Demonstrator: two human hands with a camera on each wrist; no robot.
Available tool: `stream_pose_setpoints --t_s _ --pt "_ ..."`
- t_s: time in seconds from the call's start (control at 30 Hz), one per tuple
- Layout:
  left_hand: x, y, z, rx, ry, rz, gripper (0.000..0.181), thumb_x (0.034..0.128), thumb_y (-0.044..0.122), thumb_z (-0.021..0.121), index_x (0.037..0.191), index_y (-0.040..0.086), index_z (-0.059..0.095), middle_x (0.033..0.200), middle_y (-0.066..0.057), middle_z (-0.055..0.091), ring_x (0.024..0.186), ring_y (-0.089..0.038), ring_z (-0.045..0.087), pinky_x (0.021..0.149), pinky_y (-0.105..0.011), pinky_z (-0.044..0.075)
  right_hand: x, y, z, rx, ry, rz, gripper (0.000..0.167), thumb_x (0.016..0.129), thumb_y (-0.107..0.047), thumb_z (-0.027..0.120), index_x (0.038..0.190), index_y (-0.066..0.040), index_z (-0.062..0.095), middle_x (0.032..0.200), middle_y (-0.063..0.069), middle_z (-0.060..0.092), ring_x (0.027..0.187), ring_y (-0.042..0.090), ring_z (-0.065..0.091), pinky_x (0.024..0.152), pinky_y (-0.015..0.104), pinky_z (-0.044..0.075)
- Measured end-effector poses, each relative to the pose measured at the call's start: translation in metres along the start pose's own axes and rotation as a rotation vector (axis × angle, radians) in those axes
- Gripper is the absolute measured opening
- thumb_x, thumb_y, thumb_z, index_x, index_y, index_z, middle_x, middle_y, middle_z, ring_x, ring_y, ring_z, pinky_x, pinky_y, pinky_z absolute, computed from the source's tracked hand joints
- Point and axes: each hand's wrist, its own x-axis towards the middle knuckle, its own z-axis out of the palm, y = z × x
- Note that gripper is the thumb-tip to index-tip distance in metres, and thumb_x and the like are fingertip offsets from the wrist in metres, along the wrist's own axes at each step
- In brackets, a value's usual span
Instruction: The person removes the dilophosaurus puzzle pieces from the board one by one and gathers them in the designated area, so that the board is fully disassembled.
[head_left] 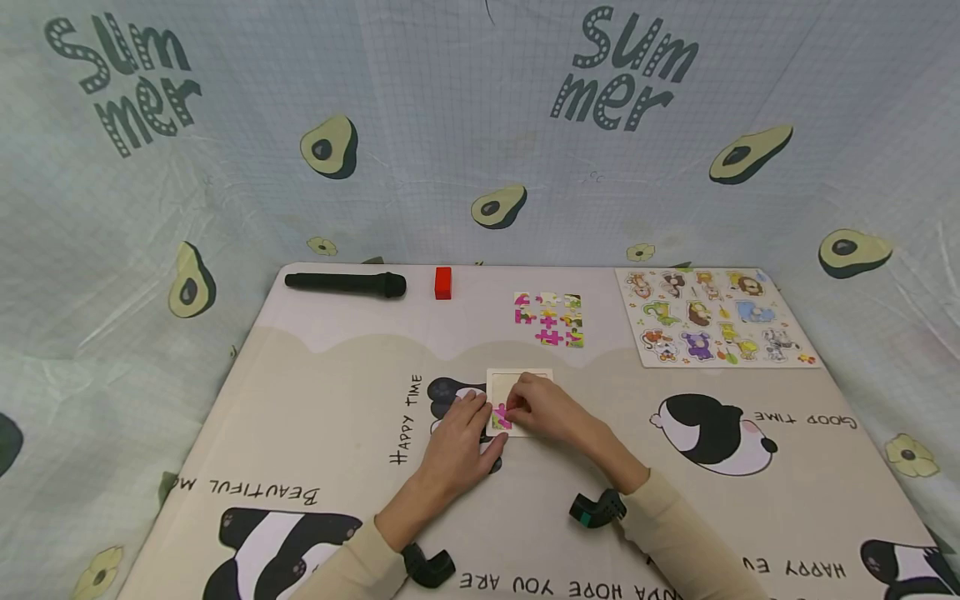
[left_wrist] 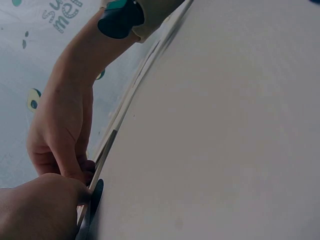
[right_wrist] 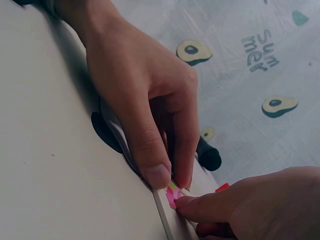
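A small pale puzzle tray [head_left: 517, 372] lies at the middle of the table. My left hand [head_left: 457, 450] holds its left side, fingertips on the upper left edge and thumb at the lower corner. In the tray's lower left corner is a pink and green jigsaw piece [head_left: 500, 416]. My right hand [head_left: 543, 407] pinches at this piece with curled fingers; in the right wrist view its thumb touches the pink part [right_wrist: 172, 195]. The left wrist view shows both hands [left_wrist: 62, 130] meeting at the tray's edge, their fingertips partly hidden.
Several loose jigsaw pieces [head_left: 549, 337] lie in rows behind the tray. A red block [head_left: 443, 283] and a black microphone [head_left: 345, 284] are at the back left. An animal picture board [head_left: 716, 317] lies at the back right. A patterned curtain [head_left: 420, 100] hangs behind the table.
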Motion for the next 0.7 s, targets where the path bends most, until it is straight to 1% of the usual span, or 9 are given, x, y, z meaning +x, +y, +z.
stream_pose_setpoints --t_s 0.17,0.3,0.57,0.7 --pt "0.0002 0.0002 -0.0005 -0.002 -0.002 -0.001 0.047 0.0867 0.033 0.075 0.115 -0.003 0.069 0.121 -0.019 0.07 0.121 -0.035 0.064 0.107 -0.049 0.05 -0.0004 0.0005 -0.0006 -0.002 -0.004 0.001 0.009 0.09 -0.015 0.074 0.088 -0.008 0.069 0.087 0.0 0.06 0.076 0.007 0.052 0.07 0.022 0.048" --pt "0.0001 0.0004 -0.0008 -0.003 -0.007 -0.005 0.045 0.0872 0.033 0.075 0.114 -0.002 0.069 0.121 -0.019 0.069 0.121 -0.035 0.064 0.107 -0.049 0.05 -0.0005 0.0019 -0.001 0.01 -0.005 0.008 0.01 0.09 -0.016 0.075 0.089 -0.008 0.068 0.085 0.0 0.062 0.075 0.007 0.053 0.069 0.021 0.048" --pt "0.0005 0.0003 -0.0001 0.004 -0.008 -0.008 0.046 0.0875 0.033 0.075 0.116 -0.003 0.069 0.121 -0.019 0.069 0.122 -0.035 0.064 0.108 -0.049 0.049 0.0002 0.0038 -0.0014 0.144 0.007 0.019 0.008 0.09 -0.014 0.074 0.086 -0.008 0.07 0.077 -0.002 0.066 0.07 0.005 0.055 0.065 0.018 0.049" --pt "0.0001 0.0004 0.0005 0.001 -0.016 -0.011 0.046 0.0877 0.033 0.074 0.116 -0.003 0.069 0.122 -0.019 0.069 0.122 -0.035 0.063 0.108 -0.049 0.049 0.0001 0.006 -0.0008 0.175 0.01 0.01 0.009 0.091 -0.015 0.074 0.089 -0.008 0.068 0.078 -0.002 0.066 0.071 0.005 0.055 0.064 0.018 0.048"
